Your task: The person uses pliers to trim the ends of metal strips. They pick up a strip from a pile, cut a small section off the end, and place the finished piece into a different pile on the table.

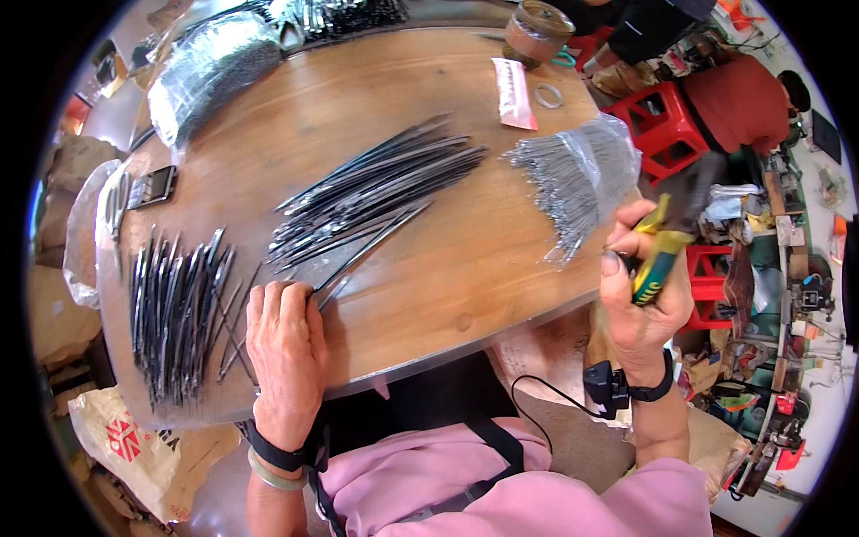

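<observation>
My left hand (288, 345) rests at the table's near edge, fingers together and curled down. The near end of a thin black strip (374, 246) runs in under its fingertips; the grip itself is partly hidden. Beyond it lies a loose bundle of long dark strips (385, 183). To its left a second pile of black strips (179, 313) is spread near the edge. My right hand (651, 295) is raised past the table's right side, closed around pliers with yellow and green handles (658, 268). The jaws point up and away, smeared by motion.
A bundle of thin grey wires in clear plastic (582, 174) lies at the table's right. Farther back are a pink-and-white packet (513, 94), a tape ring (548, 96) and a jar (539, 31). Left are a phone (152, 187) and scissors (117, 210). Red stools (658, 134) stand beyond, near another person (738, 103).
</observation>
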A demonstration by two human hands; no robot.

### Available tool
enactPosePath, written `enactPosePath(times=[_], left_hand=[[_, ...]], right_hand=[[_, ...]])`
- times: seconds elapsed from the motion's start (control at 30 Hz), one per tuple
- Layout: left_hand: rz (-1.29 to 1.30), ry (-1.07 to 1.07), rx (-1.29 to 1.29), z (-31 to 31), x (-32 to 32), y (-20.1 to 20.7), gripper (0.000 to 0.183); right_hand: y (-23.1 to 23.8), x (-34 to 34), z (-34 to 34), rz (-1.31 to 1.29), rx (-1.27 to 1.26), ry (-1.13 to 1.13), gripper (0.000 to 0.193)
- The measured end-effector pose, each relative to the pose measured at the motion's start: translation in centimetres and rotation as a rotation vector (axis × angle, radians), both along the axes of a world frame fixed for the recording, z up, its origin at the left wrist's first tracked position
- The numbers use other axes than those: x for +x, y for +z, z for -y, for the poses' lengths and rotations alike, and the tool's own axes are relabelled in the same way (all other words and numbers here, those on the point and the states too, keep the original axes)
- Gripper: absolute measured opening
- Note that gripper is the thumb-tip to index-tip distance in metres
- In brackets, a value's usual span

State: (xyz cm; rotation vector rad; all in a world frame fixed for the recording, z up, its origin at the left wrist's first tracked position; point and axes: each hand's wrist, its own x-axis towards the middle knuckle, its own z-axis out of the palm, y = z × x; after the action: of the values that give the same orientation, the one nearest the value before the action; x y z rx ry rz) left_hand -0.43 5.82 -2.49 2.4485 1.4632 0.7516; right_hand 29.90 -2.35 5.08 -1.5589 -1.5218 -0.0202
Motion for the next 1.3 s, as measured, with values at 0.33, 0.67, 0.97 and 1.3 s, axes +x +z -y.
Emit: enactPosePath(times=[0.33, 0.67, 0.97, 1.3], left_hand=[[1.337, 0.300, -1.030, 3.3, -5.3, 2.7, 0.009], [1.775, 0.187, -1.512, 7.3, 1.1, 3.6, 0.066], [1.736, 0.037, -1.752, 9.8, 3.2, 2.2, 0.045], [1.568, 0.014, -1.238, 8.3, 3.5, 2.9, 0.017]], right_hand=[[-2.7, 2.0, 3.8, -1.292, -0.010, 0.052, 0.023], [-5.3, -4.7, 2.3, -2.072, -0.017, 0.338, 0.030], [-5.6, -7.2, 3.3, -1.530, -0.115, 0.284, 0.011], [-6.4, -6.6, 5.4, -1.301, -0.299, 0.312, 0.013]])
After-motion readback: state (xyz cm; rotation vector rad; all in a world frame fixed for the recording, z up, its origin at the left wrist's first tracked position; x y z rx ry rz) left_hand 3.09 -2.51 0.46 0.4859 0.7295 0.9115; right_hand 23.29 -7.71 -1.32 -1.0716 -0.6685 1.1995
